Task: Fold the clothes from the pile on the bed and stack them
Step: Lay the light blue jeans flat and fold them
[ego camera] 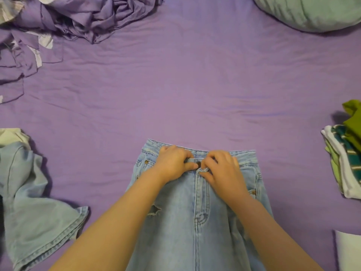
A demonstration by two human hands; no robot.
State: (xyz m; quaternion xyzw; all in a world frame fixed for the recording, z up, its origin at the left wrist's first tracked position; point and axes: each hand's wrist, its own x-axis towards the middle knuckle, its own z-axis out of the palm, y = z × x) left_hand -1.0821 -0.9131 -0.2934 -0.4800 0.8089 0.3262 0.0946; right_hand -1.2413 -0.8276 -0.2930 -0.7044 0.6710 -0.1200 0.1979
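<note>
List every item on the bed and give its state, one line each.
light blue jeans: spread flat, front up, waistband held
left hand: pinches waistband by the button
right hand: pinches waistband at the fly
denim garment: crumpled, unfolded
folded stack: folded, stacked
purple bedding: bunched up
green pillow: lying on bed

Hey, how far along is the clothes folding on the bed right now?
Partly done. A stack of folded clothes already sits at the right edge of the bed. In hand: light blue jeans lie flat, with the left hand and right hand pinching the waistband at the button. Left to do: the denim garment crumpled at the left.
</note>
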